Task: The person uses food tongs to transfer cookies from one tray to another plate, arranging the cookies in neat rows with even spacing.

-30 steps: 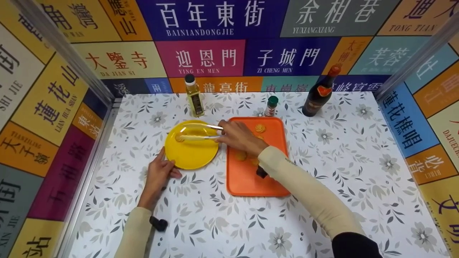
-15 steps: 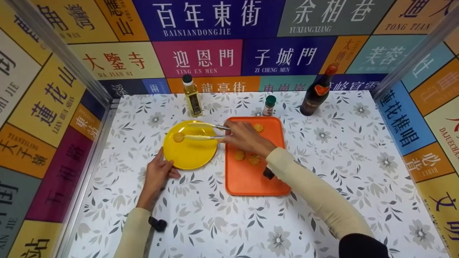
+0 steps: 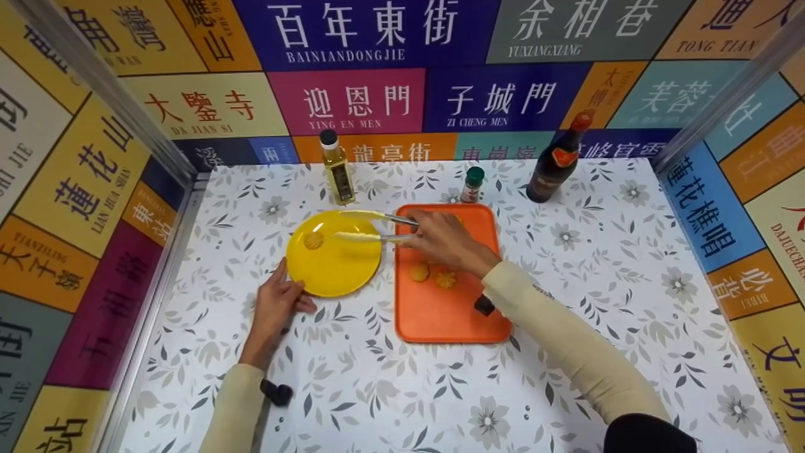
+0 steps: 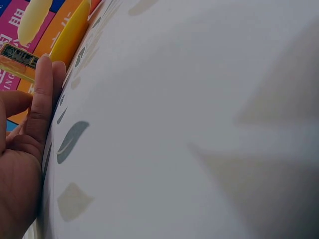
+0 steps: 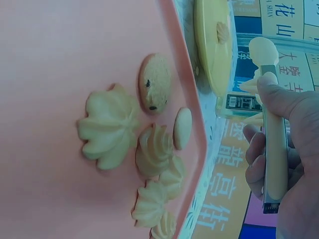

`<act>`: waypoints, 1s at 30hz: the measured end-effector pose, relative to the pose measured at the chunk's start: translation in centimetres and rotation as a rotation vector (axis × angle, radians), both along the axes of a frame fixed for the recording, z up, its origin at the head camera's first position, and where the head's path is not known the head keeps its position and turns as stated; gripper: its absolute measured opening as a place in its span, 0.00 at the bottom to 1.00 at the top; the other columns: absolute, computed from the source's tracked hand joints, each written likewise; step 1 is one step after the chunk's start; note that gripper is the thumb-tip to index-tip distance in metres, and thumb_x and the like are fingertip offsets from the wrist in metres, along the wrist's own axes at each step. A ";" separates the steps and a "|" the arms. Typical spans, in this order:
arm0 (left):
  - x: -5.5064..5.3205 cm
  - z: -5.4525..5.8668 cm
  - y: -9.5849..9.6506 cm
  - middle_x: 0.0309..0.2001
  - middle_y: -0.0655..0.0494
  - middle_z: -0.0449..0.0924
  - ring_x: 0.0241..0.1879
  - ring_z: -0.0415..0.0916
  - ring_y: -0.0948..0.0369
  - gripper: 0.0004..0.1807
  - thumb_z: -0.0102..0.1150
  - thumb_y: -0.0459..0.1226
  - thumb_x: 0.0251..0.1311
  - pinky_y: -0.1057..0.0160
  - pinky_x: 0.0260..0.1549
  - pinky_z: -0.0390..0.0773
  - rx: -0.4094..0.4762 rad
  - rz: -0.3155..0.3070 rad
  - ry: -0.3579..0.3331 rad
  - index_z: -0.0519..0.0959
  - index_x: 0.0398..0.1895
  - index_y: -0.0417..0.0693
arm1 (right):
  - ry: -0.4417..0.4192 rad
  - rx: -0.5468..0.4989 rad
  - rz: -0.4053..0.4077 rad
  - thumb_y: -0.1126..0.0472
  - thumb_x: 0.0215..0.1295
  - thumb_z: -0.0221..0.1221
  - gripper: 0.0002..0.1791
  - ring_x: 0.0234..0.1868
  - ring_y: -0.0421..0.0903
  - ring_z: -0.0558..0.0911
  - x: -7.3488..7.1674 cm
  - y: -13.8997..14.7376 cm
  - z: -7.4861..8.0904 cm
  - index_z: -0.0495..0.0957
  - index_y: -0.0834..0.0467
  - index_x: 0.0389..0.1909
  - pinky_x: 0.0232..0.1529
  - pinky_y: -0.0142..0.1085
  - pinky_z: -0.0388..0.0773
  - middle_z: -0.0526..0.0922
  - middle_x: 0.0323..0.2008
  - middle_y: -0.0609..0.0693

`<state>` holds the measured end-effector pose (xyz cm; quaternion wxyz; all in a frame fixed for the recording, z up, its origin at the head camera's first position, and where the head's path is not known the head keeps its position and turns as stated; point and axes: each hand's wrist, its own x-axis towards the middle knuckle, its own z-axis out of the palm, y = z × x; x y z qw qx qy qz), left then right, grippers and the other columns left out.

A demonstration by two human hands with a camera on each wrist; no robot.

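In the head view my right hand [image 3: 443, 236] grips a pair of tongs [image 3: 383, 238], metal with pale tips. The tips stand apart over the yellow plate [image 3: 333, 277], with nothing between them. Left of the tips, a round piped cookie [image 3: 313, 240] lies on the plate. My left hand [image 3: 277, 299] touches the plate's lower left rim; in the left wrist view its fingers [image 4: 44, 89] look fairly straight beside the plate edge. Under my right hand, several cookies [image 5: 110, 126] lie on the orange tray [image 3: 453, 321]; the hand covers some of them in the head view.
Behind the plate stands an oil bottle [image 3: 338, 173] with a black cap. A small green-capped shaker [image 3: 471, 187] and a dark bottle [image 3: 556, 165] with a red top stand behind the tray. Lettered panels enclose the back and sides of the table.
The tongs have drawn back to the right and come off the cookie, which stays on the plate. My right hand has moved right with them; my left hand has stayed at the rim.
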<state>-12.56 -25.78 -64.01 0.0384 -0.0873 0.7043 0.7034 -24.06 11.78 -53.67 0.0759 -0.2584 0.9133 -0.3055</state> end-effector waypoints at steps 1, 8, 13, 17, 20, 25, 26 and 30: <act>0.0 0.0 0.0 0.34 0.32 0.87 0.27 0.90 0.52 0.40 0.56 0.31 0.83 0.55 0.34 0.94 0.000 -0.001 0.004 0.51 0.91 0.46 | 0.011 0.002 0.000 0.47 0.76 0.70 0.27 0.36 0.44 0.86 0.1 0.2 0.1 0.78 0.53 0.69 0.42 0.38 0.91 0.88 0.44 0.49; 0.0 -0.1 0.0 0.34 0.30 0.87 0.27 0.90 0.52 0.40 0.58 0.32 0.83 0.57 0.34 0.94 -0.008 -0.010 0.021 0.52 0.91 0.46 | 0.078 -0.003 0.004 0.46 0.73 0.73 0.29 0.37 0.46 0.90 0.5 1.1 0.1 0.79 0.57 0.66 0.39 0.41 0.91 0.92 0.45 0.53; 0.1 -0.1 0.0 0.35 0.32 0.87 0.28 0.90 0.52 0.40 0.57 0.34 0.84 0.57 0.35 0.94 -0.016 -0.003 -0.007 0.52 0.91 0.49 | 0.076 0.001 0.002 0.48 0.73 0.74 0.26 0.30 0.45 0.84 0.8 1.8 0.1 0.80 0.56 0.63 0.32 0.39 0.87 0.88 0.38 0.50; 0.1 0.0 0.0 0.35 0.33 0.87 0.28 0.89 0.52 0.40 0.57 0.33 0.83 0.56 0.35 0.94 -0.009 -0.002 -0.007 0.51 0.91 0.49 | 0.073 0.013 0.003 0.47 0.74 0.72 0.26 0.25 0.45 0.79 1.0 2.2 0.1 0.79 0.56 0.63 0.27 0.36 0.81 0.83 0.32 0.49; 0.1 0.0 0.0 0.34 0.32 0.87 0.27 0.89 0.51 0.41 0.57 0.32 0.83 0.55 0.34 0.94 -0.010 -0.004 0.002 0.51 0.91 0.47 | 0.085 0.025 0.006 0.46 0.75 0.72 0.26 0.22 0.46 0.76 1.2 2.6 0.2 0.78 0.57 0.63 0.24 0.36 0.76 0.81 0.29 0.49; 0.1 -0.2 0.0 0.34 0.33 0.87 0.26 0.89 0.51 0.41 0.57 0.32 0.83 0.55 0.33 0.94 -0.013 -0.007 0.014 0.51 0.91 0.47 | 0.123 0.028 0.012 0.45 0.74 0.72 0.25 0.23 0.46 0.78 1.4 3.3 0.3 0.78 0.58 0.58 0.26 0.37 0.79 0.84 0.32 0.51; 0.1 -0.1 0.0 0.34 0.33 0.87 0.27 0.89 0.52 0.41 0.57 0.32 0.83 0.55 0.33 0.94 -0.015 -0.009 0.017 0.51 0.91 0.47 | 0.126 0.023 0.012 0.46 0.74 0.72 0.24 0.24 0.46 0.79 1.4 3.5 0.3 0.79 0.58 0.58 0.26 0.37 0.80 0.85 0.33 0.51; 0.1 -0.1 0.0 0.34 0.32 0.87 0.26 0.89 0.52 0.40 0.57 0.32 0.83 0.55 0.33 0.94 -0.010 -0.013 0.023 0.51 0.91 0.46 | 0.116 -0.007 0.006 0.47 0.74 0.72 0.23 0.27 0.47 0.84 1.4 4.1 0.4 0.80 0.58 0.58 0.28 0.39 0.83 0.88 0.36 0.53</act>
